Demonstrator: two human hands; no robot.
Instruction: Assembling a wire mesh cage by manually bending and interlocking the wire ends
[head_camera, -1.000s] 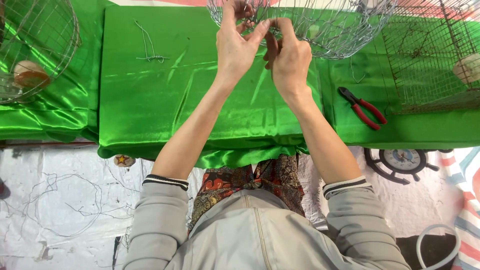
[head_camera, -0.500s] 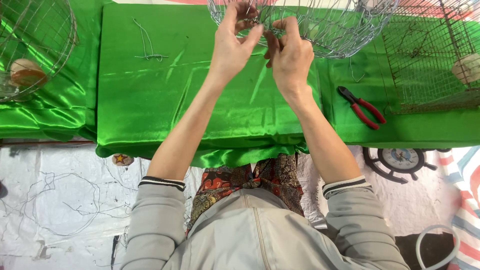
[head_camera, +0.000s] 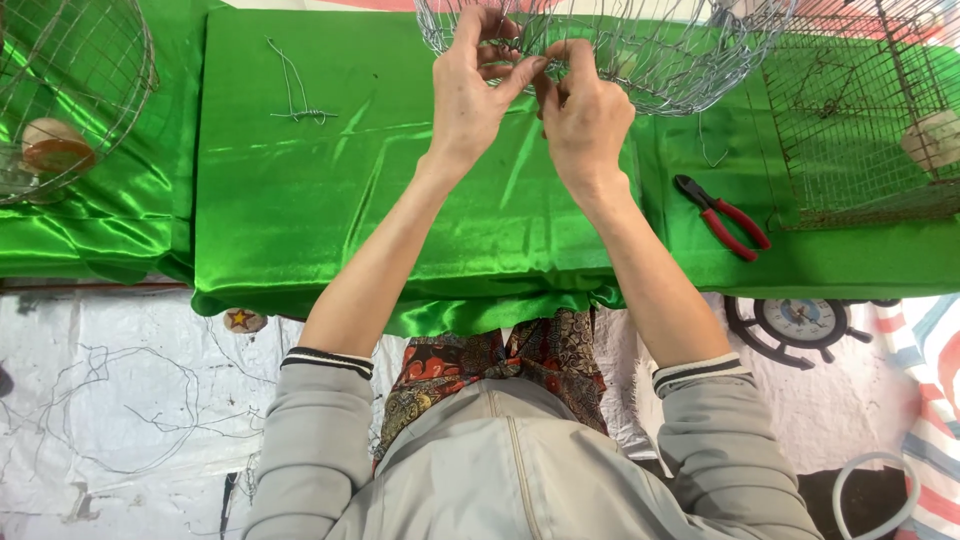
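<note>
**Both hands pinch at the rim of a wire basket**

While the fingers (head_camera: 520, 72) of both hands meet at the near rim of the round wire mesh basket (head_camera: 640, 60), they are nearly closed, thumb tips against forefingers, on the rim wire or a thin strand at it. The left hand (head_camera: 470, 95) and right hand (head_camera: 585, 120) touch each other there; the basket sits at the far edge of the green satin-covered surface (head_camera: 400, 200), its top cut off by the frame.

Doing this well seems to call for a firm, close pinch and small turns, keeping the rim steady.

Just right of the basket and nearer the person lie red-handled pliers (head_camera: 725, 215); further right stands a rectangular wire cage (head_camera: 860, 130). Well left of the basket lies a twisted piece of wire (head_camera: 293, 95), and beyond it a second round cage (head_camera: 70, 90).

Whatever the fingertips grip is too fine and too covered to make out.
</note>
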